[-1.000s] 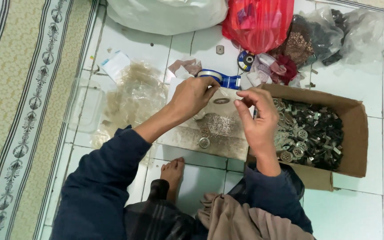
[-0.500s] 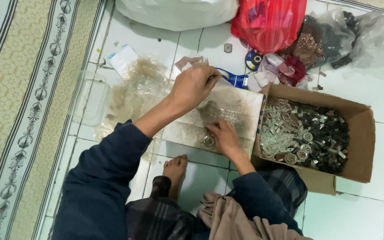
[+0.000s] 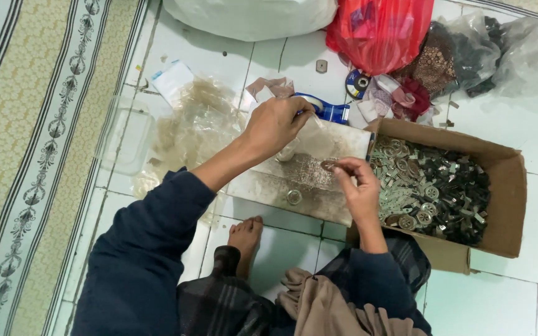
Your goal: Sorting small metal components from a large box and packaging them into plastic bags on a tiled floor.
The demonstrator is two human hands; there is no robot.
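Head view: right hand [image 3: 357, 186] now raised with ring [image 3: 328, 165].

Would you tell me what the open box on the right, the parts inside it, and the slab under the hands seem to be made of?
Box: brown corrugated cardboard, matte, with folded flaps. Parts: probably metal, silvery and dark, with glints. Slab: looks like dull grey sheet metal or board, scuffed; unclear which. The small ring in the right hand looks metallic.
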